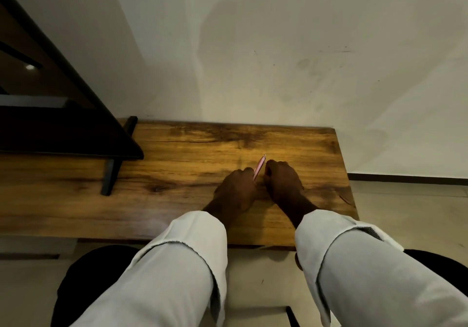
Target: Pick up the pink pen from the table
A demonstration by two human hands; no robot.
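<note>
Backing the whole scene, a pale off-white plastered wall (291, 48) carries faint smudges and stands directly behind the far edge of the furniture. Below it, the brown wood-grain tabletop (177, 164) runs across the view from the left edge and ends at a corner on the right, over a light tiled floor (405, 212). A dark, near-black slanted frame on black legs (63, 113) occupies the left side, with one leg resting on the tabletop surface.

Two forearms in light grey rolled-cuff sleeves (187, 263) extend from the bottom of the view towards the middle of the tabletop. The left hand (236, 190) rests on the wood with its fingers curled around the lower part of a slim pink pen-like stick (259, 167), gripping it. The right hand (282, 181) lies just beside it, fingers curled inward with the knuckles uppermost; whether it holds or touches anything cannot be told, as the fingertips are hidden.

The pink stick sits between the two hands, tilted, its pale tip pointing up and away towards the wall, clear of the tabletop at that end.
</note>
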